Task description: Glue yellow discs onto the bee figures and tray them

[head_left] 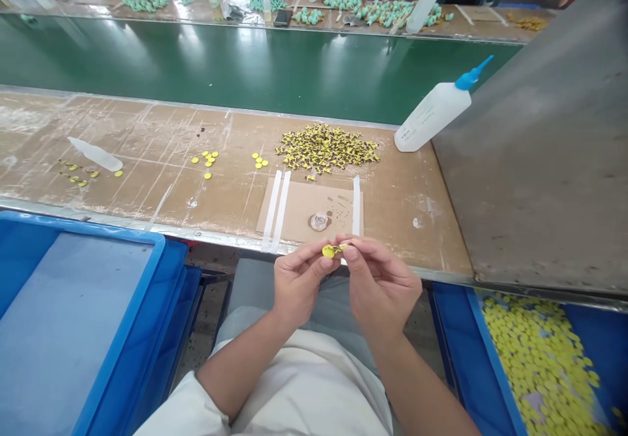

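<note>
My left hand (300, 280) pinches a round yellow disc (328, 251) just in front of the bench's near edge. Close against it, my right hand (380, 282) is closed on a small yellow-and-dark piece (339, 248), which meets the disc or nearly so; I cannot tell whether they are joined. Beyond my fingers, a clear round blob (318, 221) sits on a taped cardboard sheet (299, 217). A heap of small yellow-and-dark pieces (326, 147) lies behind that sheet.
A white bottle with a blue nozzle (434, 116) leans by a metal panel (534, 148). Yellow discs (208, 158) and a small bottle (95, 154) lie leftward. Blue trays (157, 246) stand left; a right-hand tray holds yellow discs (540, 357). People work across the green belt (196, 63).
</note>
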Motion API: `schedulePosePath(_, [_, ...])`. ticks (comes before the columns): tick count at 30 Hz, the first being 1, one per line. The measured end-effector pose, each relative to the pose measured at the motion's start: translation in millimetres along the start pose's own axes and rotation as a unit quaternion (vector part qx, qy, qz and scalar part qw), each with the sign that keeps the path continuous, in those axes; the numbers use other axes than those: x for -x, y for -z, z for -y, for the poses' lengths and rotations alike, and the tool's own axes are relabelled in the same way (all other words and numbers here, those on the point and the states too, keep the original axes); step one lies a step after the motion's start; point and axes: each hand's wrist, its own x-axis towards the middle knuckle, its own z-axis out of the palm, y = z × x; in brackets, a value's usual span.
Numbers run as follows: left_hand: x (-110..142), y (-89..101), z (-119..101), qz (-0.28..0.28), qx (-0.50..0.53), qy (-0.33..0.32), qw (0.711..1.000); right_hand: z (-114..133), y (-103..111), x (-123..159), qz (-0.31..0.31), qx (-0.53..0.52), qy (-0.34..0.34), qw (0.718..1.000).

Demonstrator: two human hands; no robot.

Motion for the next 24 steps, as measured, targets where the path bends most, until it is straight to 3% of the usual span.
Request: schedulePosePath(24, [3.5, -0.6, -0.1, 0.012, 0.027, -0.006, 1.0, 1.2, 1.1, 1.2, 0.016, 0.033, 0.038, 0.999])
